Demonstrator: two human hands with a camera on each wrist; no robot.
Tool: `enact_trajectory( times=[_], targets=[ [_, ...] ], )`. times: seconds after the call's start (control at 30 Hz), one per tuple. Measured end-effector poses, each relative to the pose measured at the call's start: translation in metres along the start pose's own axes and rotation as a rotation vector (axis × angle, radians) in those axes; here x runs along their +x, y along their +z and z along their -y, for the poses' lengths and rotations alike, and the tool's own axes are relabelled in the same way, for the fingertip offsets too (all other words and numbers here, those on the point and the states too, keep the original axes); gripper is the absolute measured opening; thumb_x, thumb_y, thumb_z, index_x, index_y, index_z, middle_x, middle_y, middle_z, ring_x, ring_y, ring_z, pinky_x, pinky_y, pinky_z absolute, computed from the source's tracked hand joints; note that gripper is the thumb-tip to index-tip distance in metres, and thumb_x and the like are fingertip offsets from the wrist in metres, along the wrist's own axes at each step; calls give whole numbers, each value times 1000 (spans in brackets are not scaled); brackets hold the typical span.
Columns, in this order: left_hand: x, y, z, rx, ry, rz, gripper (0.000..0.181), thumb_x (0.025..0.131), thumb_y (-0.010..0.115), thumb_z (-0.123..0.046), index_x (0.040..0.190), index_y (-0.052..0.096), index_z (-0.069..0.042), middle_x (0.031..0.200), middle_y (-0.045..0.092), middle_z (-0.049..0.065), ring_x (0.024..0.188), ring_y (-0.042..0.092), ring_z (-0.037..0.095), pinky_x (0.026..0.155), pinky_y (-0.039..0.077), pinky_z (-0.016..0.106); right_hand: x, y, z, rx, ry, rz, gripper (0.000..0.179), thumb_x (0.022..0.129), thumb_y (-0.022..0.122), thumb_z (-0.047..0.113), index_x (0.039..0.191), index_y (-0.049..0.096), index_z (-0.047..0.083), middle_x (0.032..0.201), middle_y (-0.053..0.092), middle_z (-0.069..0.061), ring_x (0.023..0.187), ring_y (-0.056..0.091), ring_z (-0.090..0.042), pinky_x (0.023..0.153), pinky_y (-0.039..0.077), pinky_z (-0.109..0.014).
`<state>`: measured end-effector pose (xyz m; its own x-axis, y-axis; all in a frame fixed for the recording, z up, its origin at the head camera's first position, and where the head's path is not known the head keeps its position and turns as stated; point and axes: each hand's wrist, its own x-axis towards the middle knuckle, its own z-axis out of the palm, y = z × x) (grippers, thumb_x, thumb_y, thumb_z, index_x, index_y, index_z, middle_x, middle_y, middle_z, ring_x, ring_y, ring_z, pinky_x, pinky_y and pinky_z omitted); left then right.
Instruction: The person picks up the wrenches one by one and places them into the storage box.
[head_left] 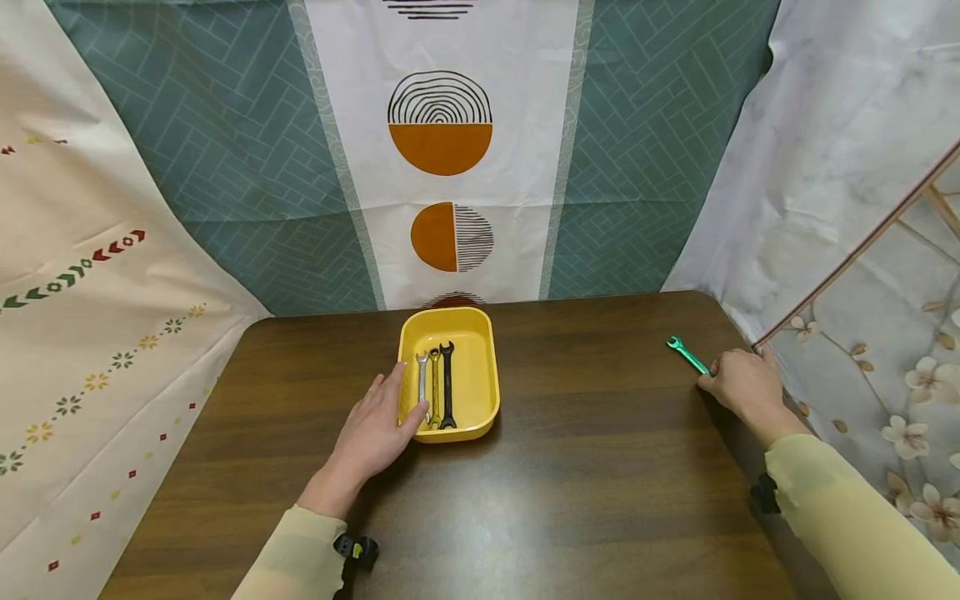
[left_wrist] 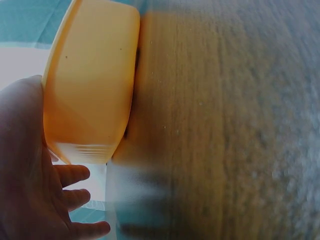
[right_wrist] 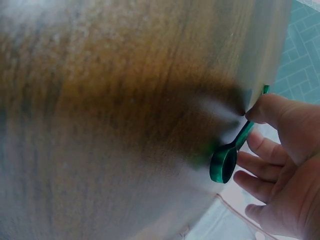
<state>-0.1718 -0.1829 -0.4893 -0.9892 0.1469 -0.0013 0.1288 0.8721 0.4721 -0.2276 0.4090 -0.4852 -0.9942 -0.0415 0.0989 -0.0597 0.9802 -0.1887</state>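
Note:
At the right of the table, my right hand [head_left: 746, 387] pinches a green combination wrench [head_left: 688, 357] between thumb and fingers. Its open end points away to the left; the ring end shows below the thumb in the right wrist view, close to the tabletop. My left hand [head_left: 375, 429] rests at the left rim of a yellow tray [head_left: 480, 375], fingers outstretched along the side and thumb reaching over the edge. Inside the tray, side by side, lie a silver wrench [head_left: 422, 383], a gold-coloured wrench [head_left: 435, 387] and a black wrench [head_left: 447, 383]. The left thumb partly covers the silver one.
The brown wooden table [head_left: 585, 467] has its back edge against a teal and white patterned cloth [head_left: 645, 150]. A cream cloth [head_left: 97, 333] hangs at the left, and a floral cloth [head_left: 892, 358] borders the right edge near my right hand.

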Motion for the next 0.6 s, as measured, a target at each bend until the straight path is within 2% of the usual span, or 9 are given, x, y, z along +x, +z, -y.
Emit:
enact_trajectory(
  times=[0.3,0.4,0.5,0.6],
  targets=[
    [0,-1,0,-3,2,3,92,112,53,-58,178,13,-7,180,27,20,166,19,45,128,25,70,-2,-2,4,-6,-15,13,22,91,70,18,70,71,11,72,70,-5,74,65,-33,110,32,-77],
    [0,-1,-1,-7,3,2,91,112,54,-56,178,13,-7,180,27,20,166,19,45,128,25,70,-3,-2,6,12,-12,26,24,91,68,15,67,66,13,67,65,-1,68,59,-27,114,29,-77],
    [0,-1,-1,-7,5,-1,91,112,55,-56,177,14,-7,179,28,20,166,20,46,128,25,70,-2,-2,8,24,-10,27,23,92,68,14,70,67,11,68,66,-2,68,60,-27,118,24,-79],
    [0,-1,-1,-4,3,-2,91,112,54,-56,178,14,-7,179,28,20,166,20,46,128,25,70,-1,-2,9,25,-12,22,22,93,69,14,72,70,9,72,68,-4,71,63,-29,116,26,-78]
  ],
)
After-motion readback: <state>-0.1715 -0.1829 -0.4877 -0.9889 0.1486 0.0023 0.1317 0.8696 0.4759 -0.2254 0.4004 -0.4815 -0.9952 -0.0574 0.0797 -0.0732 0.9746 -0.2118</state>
